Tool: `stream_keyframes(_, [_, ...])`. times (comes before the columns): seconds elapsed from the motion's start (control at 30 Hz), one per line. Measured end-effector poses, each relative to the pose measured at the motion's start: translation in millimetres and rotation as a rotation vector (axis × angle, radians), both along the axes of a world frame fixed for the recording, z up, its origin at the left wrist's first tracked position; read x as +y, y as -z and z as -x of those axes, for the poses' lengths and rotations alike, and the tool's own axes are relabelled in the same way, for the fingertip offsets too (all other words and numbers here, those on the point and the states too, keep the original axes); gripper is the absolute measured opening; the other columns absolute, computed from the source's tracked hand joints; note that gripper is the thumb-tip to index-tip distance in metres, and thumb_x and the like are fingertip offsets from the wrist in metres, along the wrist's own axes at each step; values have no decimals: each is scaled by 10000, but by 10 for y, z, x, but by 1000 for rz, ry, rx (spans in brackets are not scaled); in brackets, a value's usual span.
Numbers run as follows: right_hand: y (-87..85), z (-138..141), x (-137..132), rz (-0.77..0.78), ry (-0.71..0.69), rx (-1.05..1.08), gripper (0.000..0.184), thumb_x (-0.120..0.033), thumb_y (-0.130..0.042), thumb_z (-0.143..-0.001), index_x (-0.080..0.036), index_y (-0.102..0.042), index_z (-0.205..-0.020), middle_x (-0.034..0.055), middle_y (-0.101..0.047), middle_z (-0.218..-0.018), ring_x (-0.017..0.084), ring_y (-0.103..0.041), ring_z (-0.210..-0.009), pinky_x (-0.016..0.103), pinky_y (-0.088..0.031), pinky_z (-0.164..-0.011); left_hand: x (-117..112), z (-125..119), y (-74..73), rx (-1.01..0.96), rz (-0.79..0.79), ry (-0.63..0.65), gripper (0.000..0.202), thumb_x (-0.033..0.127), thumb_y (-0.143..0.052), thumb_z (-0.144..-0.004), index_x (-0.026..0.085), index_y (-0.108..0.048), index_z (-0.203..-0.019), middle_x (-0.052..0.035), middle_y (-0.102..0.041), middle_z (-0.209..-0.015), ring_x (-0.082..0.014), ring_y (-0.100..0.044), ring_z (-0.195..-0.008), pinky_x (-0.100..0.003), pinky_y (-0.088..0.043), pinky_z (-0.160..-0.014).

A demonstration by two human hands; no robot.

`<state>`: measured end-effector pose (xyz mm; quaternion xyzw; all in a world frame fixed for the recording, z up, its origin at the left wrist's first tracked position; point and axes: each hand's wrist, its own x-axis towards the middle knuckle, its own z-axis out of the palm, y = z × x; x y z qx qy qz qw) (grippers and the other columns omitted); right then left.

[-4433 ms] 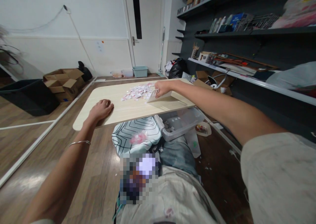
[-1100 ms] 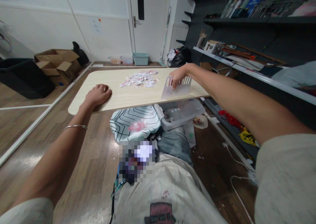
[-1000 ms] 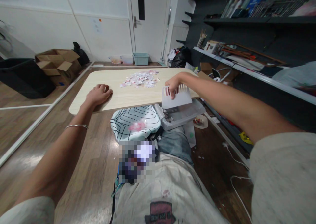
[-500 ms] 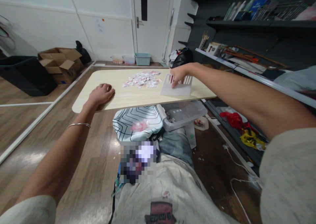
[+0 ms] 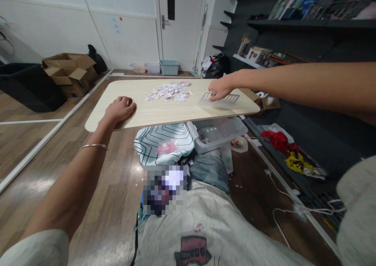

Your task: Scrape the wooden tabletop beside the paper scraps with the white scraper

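A low light-wood table stands in front of me. Near its far side lies a pile of small pink and white paper pieces. My right hand is closed on a flat translucent white plastic piece with slots, which lies almost flat on the table's right end, to the right of the pile. On the table's near left edge rests my left hand, palm down with the fingers loosely curled and nothing in it. A thin bracelet circles that wrist.
Under the table are a patterned cushion with pink pieces on it and a clear plastic bin. Dark shelves fill the right wall. Cardboard boxes and a black bin stand at the left. Cables lie on the floor.
My right hand lifted the white plastic piece off the table edge, brought it back and has now laid it nearly flat on the table's right end. My left hand stayed put.
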<state>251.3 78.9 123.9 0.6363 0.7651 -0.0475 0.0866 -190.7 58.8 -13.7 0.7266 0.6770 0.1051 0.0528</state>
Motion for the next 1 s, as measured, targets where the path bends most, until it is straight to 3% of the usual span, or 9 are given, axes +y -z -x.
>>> stream_keyframes(0.07, [52,-73,-21,54,-102,-48,440,-533,-943,-844,-124,-794,-909,166,-838,-1181,263,-758,-1177,319,-574,-858,1,-2,0,3,-3,-2,596,500,-350,-1096,127,-590,-1494,-249,-568,-1620,-389,-518,-1504,-551,-434,-1242])
stream_keyframes(0.17, [123,-171,-23,17,-106,17,482,-596,-959,-787,-160,-768,-862,116,-830,-1002,299,-767,-1076,342,-563,-800,0,-2,6,0,-12,-2,570,500,-364,-1096,144,-601,-1473,-234,-586,-1603,-388,-537,-1485,-553,-447,-1227])
stream_keyframes(0.33, [200,-228,-106,72,-68,162,536,-655,-920,-762,-174,-685,-774,38,-662,-676,228,-695,-778,312,-476,-655,4,2,18,-5,-26,-3,566,509,-363,-1078,149,-620,-1431,-242,-598,-1585,-404,-562,-1445,-564,-464,-1203])
stream_keyframes(0.5, [212,-252,-128,66,-21,209,535,-682,-877,-774,-194,-660,-732,10,-590,-632,196,-615,-699,301,-457,-628,26,16,41,-1,-45,-15,575,549,-355,-1038,221,-669,-1390,-190,-652,-1522,-388,-589,-1428,-518,-479,-1208])
stream_keyframes(0.6, [172,-295,-54,77,-31,232,518,-698,-834,-819,-188,-738,-826,37,-677,-749,215,-657,-782,322,-521,-712,38,28,58,-2,-54,-14,580,558,-355,-1019,248,-685,-1381,-176,-665,-1514,-391,-595,-1430,-510,-486,-1205])
stream_keyframes(0.73, [130,-381,-9,94,-38,226,592,-717,-757,-906,-167,-804,-1121,116,-785,-1080,275,-724,-1001,392,-590,-890,43,31,72,8,-59,-6,631,569,-326,-1019,209,-674,-1405,-210,-641,-1553,-401,-590,-1442,-519,-481,-1207])
stream_keyframes(0.87, [172,-513,-106,143,66,256,787,-770,-621,-983,-185,-679,-1506,206,-719,-1443,336,-728,-1192,459,-620,-957,35,17,68,9,-57,-18,601,549,-342,-1026,217,-676,-1399,-199,-651,-1543,-392,-597,-1432,-506,-482,-1202])
stream_keyframes(1.0, [257,-664,-240,149,137,297,950,-901,-515,-951,-248,-605,-1635,230,-651,-1569,354,-707,-1313,501,-615,-1026,17,10,46,4,-39,-4,588,526,-342,-1055,174,-647,-1414,-226,-624,-1564,-393,-586,-1434,-522,-474,-1201])
